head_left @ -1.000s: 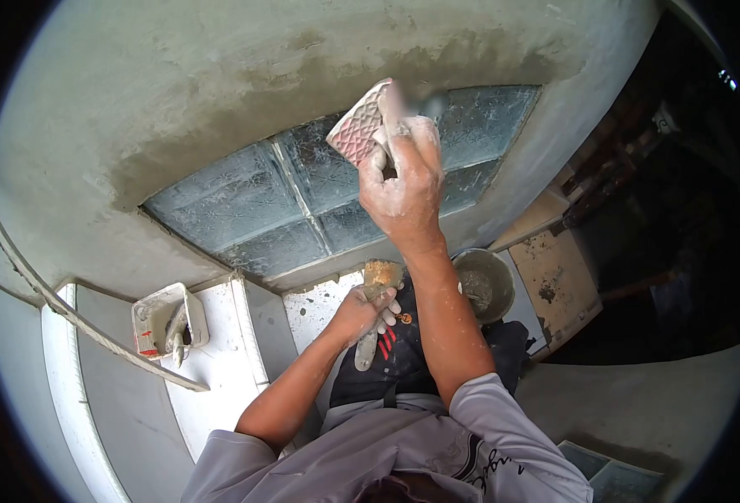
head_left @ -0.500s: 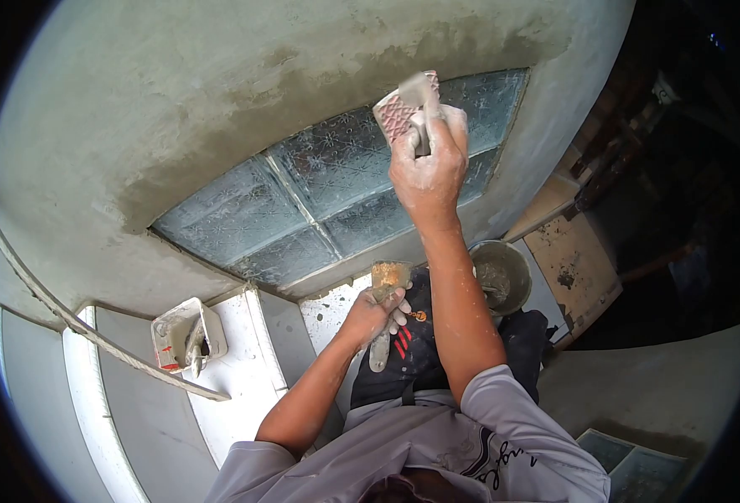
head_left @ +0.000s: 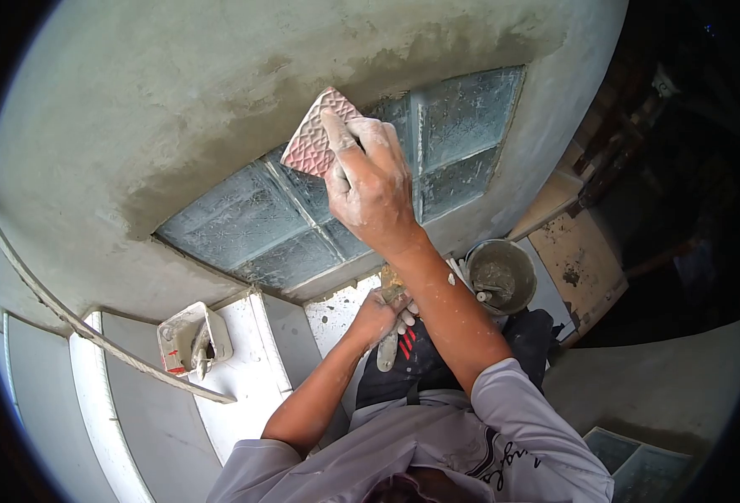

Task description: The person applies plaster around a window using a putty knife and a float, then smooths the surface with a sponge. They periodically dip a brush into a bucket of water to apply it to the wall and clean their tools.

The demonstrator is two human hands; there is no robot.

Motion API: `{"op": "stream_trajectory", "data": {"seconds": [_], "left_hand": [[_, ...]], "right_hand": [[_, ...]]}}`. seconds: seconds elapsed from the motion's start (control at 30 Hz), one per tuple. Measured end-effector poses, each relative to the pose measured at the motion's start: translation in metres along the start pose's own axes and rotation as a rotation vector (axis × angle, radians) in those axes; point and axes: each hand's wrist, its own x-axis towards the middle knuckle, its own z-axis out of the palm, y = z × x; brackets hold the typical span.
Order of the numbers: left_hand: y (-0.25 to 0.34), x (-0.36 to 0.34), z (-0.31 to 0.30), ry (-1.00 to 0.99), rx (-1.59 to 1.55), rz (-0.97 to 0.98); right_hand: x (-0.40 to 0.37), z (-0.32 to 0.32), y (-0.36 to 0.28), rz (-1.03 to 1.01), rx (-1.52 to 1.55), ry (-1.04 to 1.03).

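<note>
My right hand [head_left: 374, 180], smeared with white-grey plaster, is closed on a square pink-and-white pad [head_left: 310, 141] with a raised diamond pattern. The pad lies over the top edge of the glass window [head_left: 236, 214], against the damp plaster band above it. Lower down, by my lap, my left hand [head_left: 374, 318] is closed around a putty knife. The plaster-coated handle [head_left: 387, 354] of the putty knife points toward me, and its stained blade [head_left: 391, 278] is partly hidden behind my right forearm.
A bucket of grey mortar [head_left: 501, 277] stands right of my legs beside a spattered board [head_left: 573, 264]. White steps [head_left: 240, 344] run down on the left, holding a white tub [head_left: 194, 335] with a tool inside. A curved rail strip [head_left: 68, 314] crosses there.
My right hand has swung left and slightly down with the pad, from the right part of the window to its upper middle edge. My left hand has hardly moved.
</note>
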Motion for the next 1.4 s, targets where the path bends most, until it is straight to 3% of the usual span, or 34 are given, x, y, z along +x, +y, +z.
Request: {"op": "stream_trajectory", "data": {"seconds": [0.1,0.27,0.4,0.53,0.67,0.87,0.93,0.97,1.07,1.1,1.13,1.2,1.3,1.4], "left_hand": [[0.001,-0.001,-0.001,0.012,-0.057,0.033],[-0.001,-0.002,-0.004,0.029,-0.137,0.041],[-0.004,-0.001,-0.008,0.027,-0.101,0.034],[0.006,-0.003,-0.005,0.031,-0.077,0.027],[0.000,-0.002,-0.007,0.045,-0.072,0.030],[0.009,-0.002,-0.007,0.039,-0.085,0.026],[0.010,-0.001,-0.006,0.043,-0.042,0.001],[0.009,-0.001,-0.006,0.034,-0.057,0.012],[0.009,-0.003,-0.008,0.028,-0.087,0.030],[0.008,-0.002,-0.008,0.029,-0.096,0.043],[0.006,-0.001,-0.008,0.030,-0.103,0.052],[0.003,0.003,-0.010,0.031,-0.112,0.065],[-0.001,0.001,-0.006,0.045,-0.109,0.048],[0.003,0.000,-0.007,0.030,-0.040,0.070]], "right_hand": [[0.003,-0.004,0.017,0.021,-0.098,0.155],[0.018,-0.014,0.057,-0.001,-0.215,0.167],[0.047,-0.050,0.083,0.208,-0.332,0.323],[0.018,-0.022,0.038,-0.006,-0.036,0.209],[0.019,-0.003,0.045,0.047,-0.057,0.177],[0.104,-0.021,0.060,-0.171,-0.269,0.354],[0.151,-0.037,0.040,0.011,-0.096,0.467],[0.160,-0.047,0.032,-0.017,-0.134,0.462],[0.121,-0.055,0.045,-0.049,-0.118,0.321],[0.089,-0.043,0.052,-0.042,-0.170,0.359],[0.061,-0.035,0.044,0.065,-0.022,0.299],[0.037,-0.004,0.061,-0.017,-0.023,0.367],[0.110,-0.017,0.058,-0.267,-0.287,0.381],[0.099,-0.047,0.051,0.094,0.222,0.391]]}}
